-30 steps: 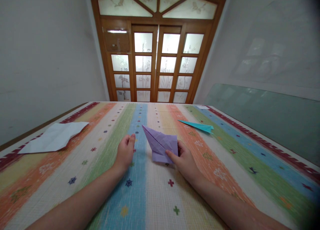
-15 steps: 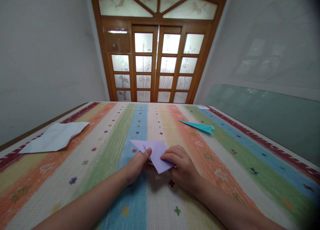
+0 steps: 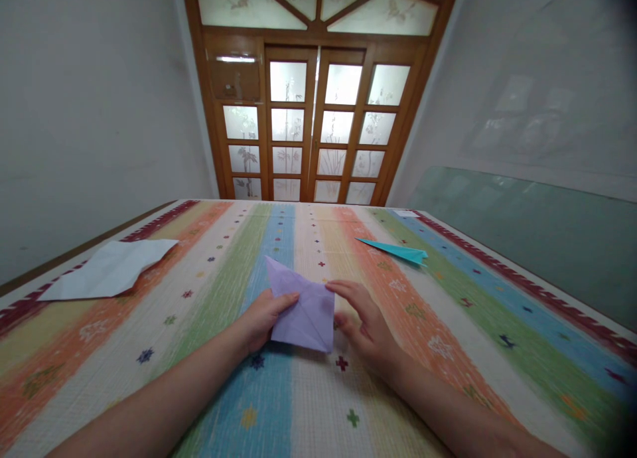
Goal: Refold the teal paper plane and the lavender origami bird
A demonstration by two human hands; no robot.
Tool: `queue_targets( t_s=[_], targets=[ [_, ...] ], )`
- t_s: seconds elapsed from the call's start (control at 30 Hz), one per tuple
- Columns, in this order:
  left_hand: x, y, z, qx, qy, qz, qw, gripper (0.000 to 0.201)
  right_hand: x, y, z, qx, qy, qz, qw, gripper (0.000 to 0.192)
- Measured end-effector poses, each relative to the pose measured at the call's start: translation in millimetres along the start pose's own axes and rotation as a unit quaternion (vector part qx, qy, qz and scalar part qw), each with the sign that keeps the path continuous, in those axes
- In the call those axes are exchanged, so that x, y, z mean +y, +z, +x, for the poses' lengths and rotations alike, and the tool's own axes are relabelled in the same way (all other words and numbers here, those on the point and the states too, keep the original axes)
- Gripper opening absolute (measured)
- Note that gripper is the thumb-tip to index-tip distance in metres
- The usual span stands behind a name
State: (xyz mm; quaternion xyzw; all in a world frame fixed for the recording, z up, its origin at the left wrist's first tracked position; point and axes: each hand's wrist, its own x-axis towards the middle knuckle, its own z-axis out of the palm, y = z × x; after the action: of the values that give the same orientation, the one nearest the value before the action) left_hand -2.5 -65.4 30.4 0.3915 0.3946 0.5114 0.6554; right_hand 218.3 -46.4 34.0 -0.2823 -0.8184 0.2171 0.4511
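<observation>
A folded sheet of purple paper (image 3: 304, 318) is held just above the table, its pointed corner aimed up and to the left. Crease lines run across its face. My left hand (image 3: 263, 317) pinches the left side, thumb on top and the other fingers hidden underneath. At the right edge is my right hand (image 3: 363, 325), its fingers and thumb parted. Its fingertips reach the upper right corner of the paper; whether they press on it, I cannot tell.
A striped tablecloth (image 3: 209, 352) covers the table. On the left lies a creased white sheet (image 3: 109, 269). A folded turquoise paper plane (image 3: 395, 251) rests to the right, beyond my right hand. Wooden doors with glass panes (image 3: 313, 123) stand past the far edge.
The purple paper has turned and now shows a wider, squarer face with its point higher. My right hand has loosened from its pinch and parted its fingers. My left hand still grips the left side.
</observation>
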Motion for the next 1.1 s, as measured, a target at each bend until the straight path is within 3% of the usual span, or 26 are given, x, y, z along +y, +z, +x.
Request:
queue_targets(
  t_s=[0.1, 0.2, 0.37, 0.5, 0.67, 0.8, 0.87, 0.97, 1.03, 1.1],
  targets=[
    [0.4, 0.3, -4.3, -0.033, -0.036, 0.033, 0.998, 0.036, 9.1, 4.2, 0.7, 0.014, 0.090, 0.066, 0.994, 0.043],
    [4.0, 0.9, -9.5, -0.066, -0.079, 0.071, 0.992, 0.037, 12.2, 7.8, 0.4, -0.024, 0.148, 0.138, 0.979, 0.045],
    [10.1, -1.6, -12.4, -0.085, -0.105, 0.116, 0.984, 0.043, 7.0, 7.7, -3.1, -0.090, 0.141, 0.225, 0.960, 0.044],
    [6.9, -4.7, -10.8, -0.051, -0.094, 0.152, 0.982, 0.041, 0.9, 7.0, -3.8, -0.155, 0.148, 0.236, 0.948, 0.047],
    [-1.2, -8.3, -6.8, 0.004, -0.051, 0.222, 0.974, 0.036, -0.7, 10.9, -1.5, -0.171, 0.137, 0.174, 0.960, 0.025],
    [-0.8, -10.3, -1.1, -0.011, 0.007, 0.304, 0.952, 0.029, 5.4, 12.7, -0.5, -0.171, 0.166, 0.136, 0.962, 0.018],
    [1.4, -12.3, 0.8, 0.023, 0.065, 0.359, 0.931, 0.036, 7.1, 11.9, 0.2, -0.170, 0.165, 0.100, 0.966, 0.018],
    [4.6, -16.6, 0.9, 0.098, 0.182, 0.463, 0.862, 0.060, 5.6, 9.0, 2.0, -0.177, 0.110, 0.028, 0.978, 0.020],
    [5.8, -18.8, -0.1, 0.075, 0.231, 0.533, 0.811, 0.060, 3.2, 6.9, 3.4, -0.185, 0.083, -0.007, 0.979, 0.024],
    [5.8, -19.2, -0.9, 0.003, 0.246, 0.587, 0.771, 0.046, 1.9, 4.9, 4.5, -0.190, 0.077, -0.027, 0.978, 0.028]
  ],
)
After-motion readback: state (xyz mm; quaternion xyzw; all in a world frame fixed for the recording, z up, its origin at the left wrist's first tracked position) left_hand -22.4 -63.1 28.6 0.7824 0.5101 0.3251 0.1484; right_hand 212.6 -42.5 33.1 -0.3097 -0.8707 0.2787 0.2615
